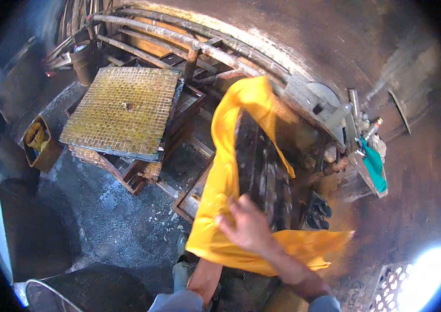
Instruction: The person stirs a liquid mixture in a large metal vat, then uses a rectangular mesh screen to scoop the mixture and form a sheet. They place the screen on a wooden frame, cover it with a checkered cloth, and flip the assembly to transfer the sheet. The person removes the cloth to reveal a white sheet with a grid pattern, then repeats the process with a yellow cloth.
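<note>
A long bright yellow-orange cloth (224,151) hangs in a loop in front of me, with one end trailing off to the right. My right hand (249,226) is over its near part, fingers bent toward the fabric and smeared by motion, so I cannot tell whether they grip it. My left hand is hidden behind or under the cloth; only the left forearm (206,278) shows, coming up from the lower edge. Dark wooden slats (262,171) lie beneath and within the loop of cloth.
A square yellow woven panel (124,109) rests on wooden frames (134,179) at the left. Round vessels (2,229) and a small bin (41,143) stand along the left. Wooden poles (168,36) run across the back. A green cloth (372,166) hangs at right, near dark sandals (319,210).
</note>
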A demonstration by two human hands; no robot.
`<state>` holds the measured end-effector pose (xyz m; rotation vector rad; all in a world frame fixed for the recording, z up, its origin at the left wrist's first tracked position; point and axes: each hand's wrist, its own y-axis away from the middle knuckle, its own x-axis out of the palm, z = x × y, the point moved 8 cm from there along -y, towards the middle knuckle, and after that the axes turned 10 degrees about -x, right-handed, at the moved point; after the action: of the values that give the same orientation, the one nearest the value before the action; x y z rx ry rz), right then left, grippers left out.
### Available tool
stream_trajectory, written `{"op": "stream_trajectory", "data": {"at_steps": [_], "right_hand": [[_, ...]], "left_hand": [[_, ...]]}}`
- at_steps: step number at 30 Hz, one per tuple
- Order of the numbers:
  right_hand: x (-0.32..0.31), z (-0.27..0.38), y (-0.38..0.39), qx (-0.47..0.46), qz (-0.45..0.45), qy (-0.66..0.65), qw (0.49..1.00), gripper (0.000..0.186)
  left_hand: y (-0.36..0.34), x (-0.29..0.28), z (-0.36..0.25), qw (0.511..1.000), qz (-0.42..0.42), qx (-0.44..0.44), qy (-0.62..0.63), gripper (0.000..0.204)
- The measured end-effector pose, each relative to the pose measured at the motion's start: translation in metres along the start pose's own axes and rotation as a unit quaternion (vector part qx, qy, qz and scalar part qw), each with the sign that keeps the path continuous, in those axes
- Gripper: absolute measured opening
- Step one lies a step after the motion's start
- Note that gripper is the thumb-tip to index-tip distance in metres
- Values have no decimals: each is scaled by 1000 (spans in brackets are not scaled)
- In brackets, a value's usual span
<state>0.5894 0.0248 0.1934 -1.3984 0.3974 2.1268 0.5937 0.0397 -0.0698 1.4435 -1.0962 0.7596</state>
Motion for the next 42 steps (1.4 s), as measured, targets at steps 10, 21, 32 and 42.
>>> {"op": "stream_trajectory", "data": {"at_steps": [10,21,32,42], "right_hand": [[241,-35,40,-97,79,-334,934,46],[161,-286,286,235,-43,-27,971,72],[325,-126,434,302,-69,-157,938,24],[191,-189,202,123,-234,-223,938,12]], "left_hand": [[48,-280,-10,983,-102,-80,129,52],[109,-138,-192,484,-361,381,-700,57],[193,-207,41,276,-1,-31,-961,35],[186,-309,-228,356,-418,-93,-830,56]]}}
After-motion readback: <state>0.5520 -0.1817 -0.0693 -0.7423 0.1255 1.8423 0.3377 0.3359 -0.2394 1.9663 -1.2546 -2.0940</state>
